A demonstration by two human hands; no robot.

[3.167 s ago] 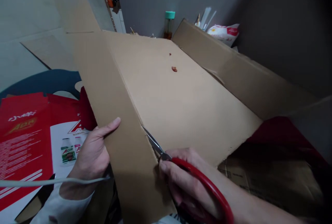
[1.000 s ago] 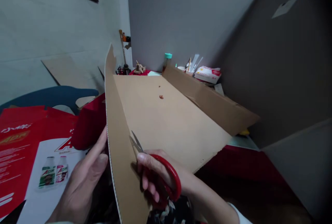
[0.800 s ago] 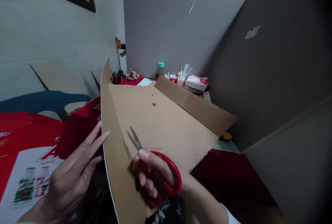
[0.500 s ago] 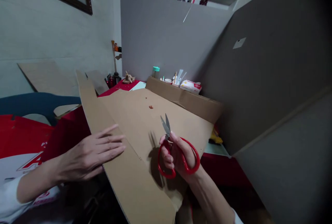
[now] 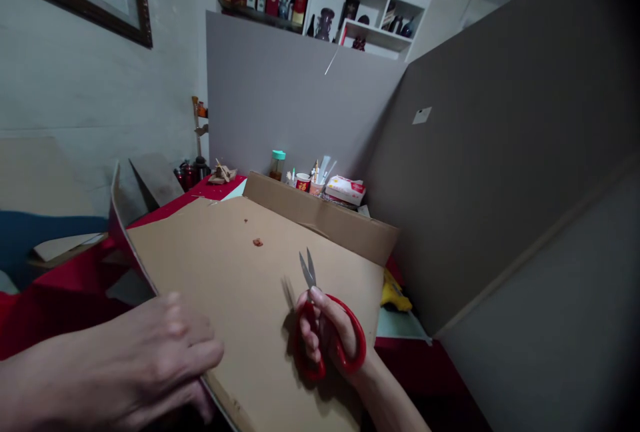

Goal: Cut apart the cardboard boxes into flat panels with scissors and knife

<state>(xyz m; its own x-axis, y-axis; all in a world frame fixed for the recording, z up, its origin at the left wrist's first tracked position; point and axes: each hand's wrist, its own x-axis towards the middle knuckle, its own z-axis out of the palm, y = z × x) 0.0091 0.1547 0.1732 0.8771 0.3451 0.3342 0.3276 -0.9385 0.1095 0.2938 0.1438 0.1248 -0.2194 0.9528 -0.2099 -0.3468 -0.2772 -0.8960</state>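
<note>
A large piece of brown cardboard lies across the table, its left flap bent at the fold. My left hand is curled at the cardboard's near left edge, fingers bent over it; part of its grip is hidden. In my right hand is a pair of scissors with red handles. Their blades point away from me, slightly parted, above the cardboard and touching nothing. Small reddish-brown scraps lie on the sheet.
A raised cardboard flap borders the far side. Behind it stand a jar with a teal lid, a paper cup and a tissue pack. A yellow tool lies at right. Grey boards rise behind.
My left hand has gone from lying flat on the left flap to curling at its edge, and the flap has folded away. The view has shifted; my right hand still holds the scissors.
</note>
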